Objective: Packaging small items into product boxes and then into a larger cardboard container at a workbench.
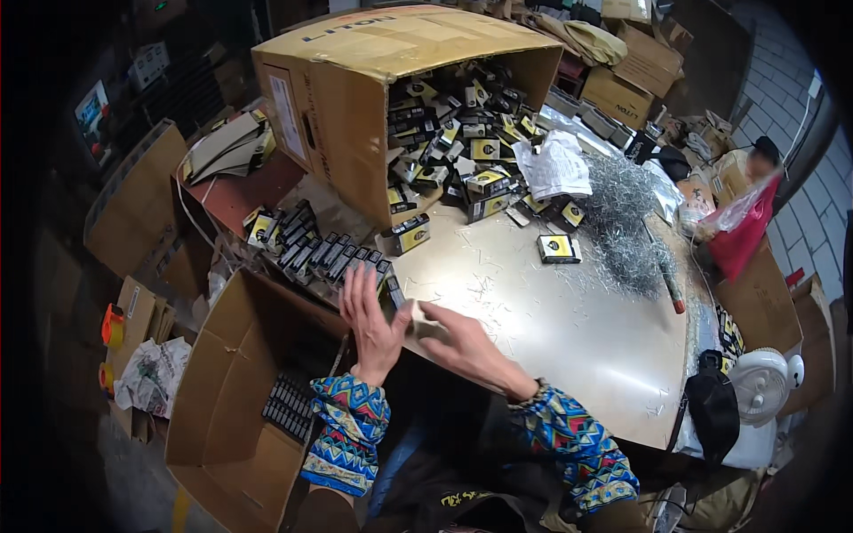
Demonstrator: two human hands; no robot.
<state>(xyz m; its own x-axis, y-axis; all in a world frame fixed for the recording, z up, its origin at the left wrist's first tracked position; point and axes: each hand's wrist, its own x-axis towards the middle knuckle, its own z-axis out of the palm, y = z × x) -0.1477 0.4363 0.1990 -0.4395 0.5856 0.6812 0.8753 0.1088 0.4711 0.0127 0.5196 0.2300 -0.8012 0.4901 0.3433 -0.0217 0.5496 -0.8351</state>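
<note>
My left hand point(369, 327) is spread with fingers stretched out, against the near end of a row of small black boxes point(333, 253) lined up along the table's left edge. A small black box point(394, 291) stands just beside its fingers. My right hand point(466, 348) is curled round a small pale-sided piece point(418, 322), which looks like a little carton; my fingers partly hide it. Its thumb side nearly meets my left thumb. Just beyond lie a loose yellow-and-black box point(410, 234) and, farther right, another small box point(559, 249).
A big cardboard carton point(338, 115) on its side spills small boxes onto the metal tabletop point(569, 346). Thin metal pins point(626, 222) heap at the right, beside crumpled paper point(553, 167). An open carton point(222, 382) with rows of boxes stands lower left. A white fan point(760, 386) sits right.
</note>
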